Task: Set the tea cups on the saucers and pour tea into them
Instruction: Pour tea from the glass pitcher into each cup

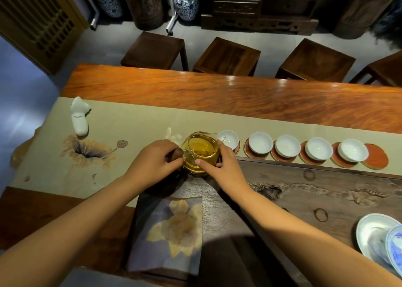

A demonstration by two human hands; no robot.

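Both hands (156, 158) seemingly around glass pitcher (201, 150)

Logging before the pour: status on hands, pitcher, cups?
Left hand on the handle, right hand steadying the glass tea pitcher, full. Five white cups empty on saucers; end saucer bare. Nothing blocking.

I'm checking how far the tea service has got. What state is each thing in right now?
Glass pitcher: upright, holding yellow tea, gripped by both hands.
Left hand: closed on the pitcher's handle side.
Right hand: steadying the pitcher's body.
Five white cups: upright, all look empty, each on a saucer.
Rightmost saucer: bare, no cup.
Folded cloth: lying flat, untouched.
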